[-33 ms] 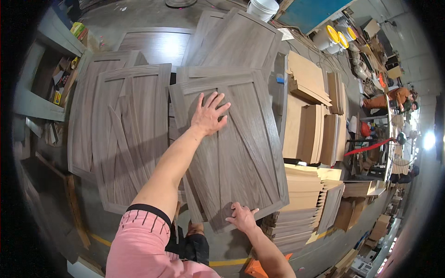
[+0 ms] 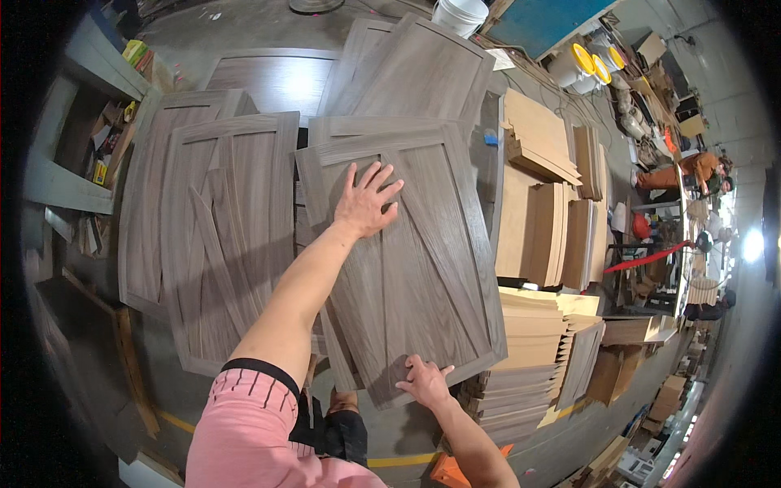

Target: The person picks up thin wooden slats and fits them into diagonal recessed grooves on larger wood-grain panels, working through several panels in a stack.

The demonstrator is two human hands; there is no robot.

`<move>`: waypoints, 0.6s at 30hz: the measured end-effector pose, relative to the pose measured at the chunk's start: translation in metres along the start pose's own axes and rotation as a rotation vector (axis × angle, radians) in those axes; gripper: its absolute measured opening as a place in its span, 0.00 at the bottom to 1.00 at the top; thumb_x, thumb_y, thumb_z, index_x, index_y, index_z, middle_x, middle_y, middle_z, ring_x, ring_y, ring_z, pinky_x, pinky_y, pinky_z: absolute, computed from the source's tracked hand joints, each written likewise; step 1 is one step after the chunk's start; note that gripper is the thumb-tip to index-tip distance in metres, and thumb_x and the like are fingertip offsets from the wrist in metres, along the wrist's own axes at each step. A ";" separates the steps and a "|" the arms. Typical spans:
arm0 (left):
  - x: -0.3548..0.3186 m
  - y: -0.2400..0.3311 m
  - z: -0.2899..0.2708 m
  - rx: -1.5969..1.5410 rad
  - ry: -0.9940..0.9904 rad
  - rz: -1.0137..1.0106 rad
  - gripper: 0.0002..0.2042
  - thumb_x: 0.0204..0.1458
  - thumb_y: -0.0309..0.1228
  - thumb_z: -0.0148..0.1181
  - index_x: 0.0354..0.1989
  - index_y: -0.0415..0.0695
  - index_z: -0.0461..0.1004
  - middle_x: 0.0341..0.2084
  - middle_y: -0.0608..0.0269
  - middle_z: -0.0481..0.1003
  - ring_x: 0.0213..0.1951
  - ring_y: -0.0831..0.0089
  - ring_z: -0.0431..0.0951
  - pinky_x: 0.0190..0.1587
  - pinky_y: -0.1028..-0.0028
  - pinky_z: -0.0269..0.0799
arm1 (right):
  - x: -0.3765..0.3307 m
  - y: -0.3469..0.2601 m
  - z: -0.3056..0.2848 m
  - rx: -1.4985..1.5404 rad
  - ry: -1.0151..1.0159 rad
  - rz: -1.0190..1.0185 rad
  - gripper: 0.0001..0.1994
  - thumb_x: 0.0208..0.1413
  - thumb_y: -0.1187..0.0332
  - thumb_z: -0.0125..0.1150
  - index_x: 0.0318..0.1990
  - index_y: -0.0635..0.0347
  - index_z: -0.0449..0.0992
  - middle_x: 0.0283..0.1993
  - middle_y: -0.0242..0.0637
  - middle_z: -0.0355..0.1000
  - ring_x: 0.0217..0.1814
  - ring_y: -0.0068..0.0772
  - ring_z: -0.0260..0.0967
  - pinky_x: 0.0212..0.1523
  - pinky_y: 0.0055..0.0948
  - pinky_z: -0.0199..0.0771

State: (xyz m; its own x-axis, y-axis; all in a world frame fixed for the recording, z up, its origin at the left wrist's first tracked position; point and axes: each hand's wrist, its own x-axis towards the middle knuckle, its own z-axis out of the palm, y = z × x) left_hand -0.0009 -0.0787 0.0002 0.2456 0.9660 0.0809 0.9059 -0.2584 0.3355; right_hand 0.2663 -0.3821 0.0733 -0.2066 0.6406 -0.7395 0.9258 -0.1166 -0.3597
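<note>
"Several big grey-brown panels spread out to the left and beyond the hands, overlapping. To the right stand tan boards in stacks, apart from the hands."

"Which piece are the hands on?"

"The top panel, right in front of the wearer. It overlies another one, whose edge peeks out along its left side. It has a raised frame and a slanting bar."

"How does it lie from the fingers?"

"Directly under them. Its long axis runs away from the body, the far end slanting left. The left hand is on its far part, just below the top rail; the right hand is at the near end, on the bottom rail, so that hand is closer to the body."

"And the arms?"

"The left arm reaches long across the panel, palm down. The right forearm comes up from the lower right, angled inward, the wrist just outside the near edge."

"The fingers themselves?"

"On the left, spread wide and flat against the wood, pinching nothing. On the right, thumb and forefinger stand apart on the rail; the others look bent, and I cannot tell whether they grip the edge."
</note>
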 end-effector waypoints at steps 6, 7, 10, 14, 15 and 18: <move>-0.001 0.000 -0.003 0.002 -0.039 -0.012 0.27 0.63 0.50 0.50 0.71 0.65 0.65 0.76 0.68 0.54 0.78 0.64 0.48 0.79 0.44 0.32 | -0.001 -0.005 -0.004 -0.007 -0.038 0.015 0.26 0.51 0.59 0.77 0.52 0.50 0.67 0.33 0.23 0.78 0.50 0.44 0.76 0.57 1.01 0.39; -0.003 -0.001 -0.003 0.003 -0.043 -0.011 0.27 0.63 0.50 0.50 0.71 0.65 0.65 0.76 0.68 0.54 0.78 0.64 0.48 0.79 0.44 0.32 | -0.002 -0.006 -0.003 0.016 -0.052 0.027 0.25 0.52 0.59 0.76 0.53 0.49 0.68 0.34 0.23 0.78 0.52 0.46 0.75 0.58 1.01 0.36; -0.003 0.000 -0.001 -0.008 -0.028 -0.001 0.26 0.62 0.49 0.51 0.70 0.65 0.67 0.75 0.68 0.57 0.77 0.65 0.50 0.79 0.45 0.34 | -0.003 -0.007 0.001 0.020 -0.060 0.054 0.25 0.53 0.60 0.75 0.54 0.48 0.68 0.35 0.23 0.77 0.54 0.48 0.74 0.60 1.01 0.32; 0.001 0.000 0.005 0.004 -0.033 0.028 0.26 0.62 0.49 0.52 0.70 0.66 0.67 0.74 0.68 0.59 0.76 0.65 0.52 0.78 0.44 0.36 | -0.001 -0.006 -0.003 0.020 -0.092 0.083 0.25 0.53 0.60 0.74 0.55 0.47 0.68 0.37 0.25 0.78 0.56 0.47 0.73 0.61 1.00 0.32; 0.002 0.001 0.003 0.039 -0.021 0.016 0.26 0.62 0.48 0.53 0.70 0.66 0.67 0.74 0.68 0.58 0.76 0.65 0.52 0.78 0.45 0.37 | -0.002 -0.012 -0.010 0.001 -0.104 0.102 0.26 0.54 0.60 0.74 0.56 0.47 0.67 0.38 0.26 0.78 0.59 0.47 0.72 0.61 0.99 0.34; 0.005 0.000 -0.004 0.119 -0.001 0.004 0.26 0.62 0.45 0.55 0.70 0.65 0.67 0.74 0.68 0.59 0.76 0.64 0.54 0.78 0.46 0.40 | -0.003 -0.008 -0.005 0.027 -0.004 0.024 0.26 0.52 0.62 0.75 0.54 0.49 0.66 0.36 0.26 0.77 0.56 0.48 0.73 0.59 0.99 0.39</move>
State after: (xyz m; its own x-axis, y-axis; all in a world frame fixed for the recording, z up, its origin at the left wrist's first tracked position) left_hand -0.0004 -0.0736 0.0044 0.2494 0.9650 0.0806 0.9396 -0.2613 0.2210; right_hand 0.2608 -0.3791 0.0816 -0.1855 0.6341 -0.7507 0.9216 -0.1529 -0.3569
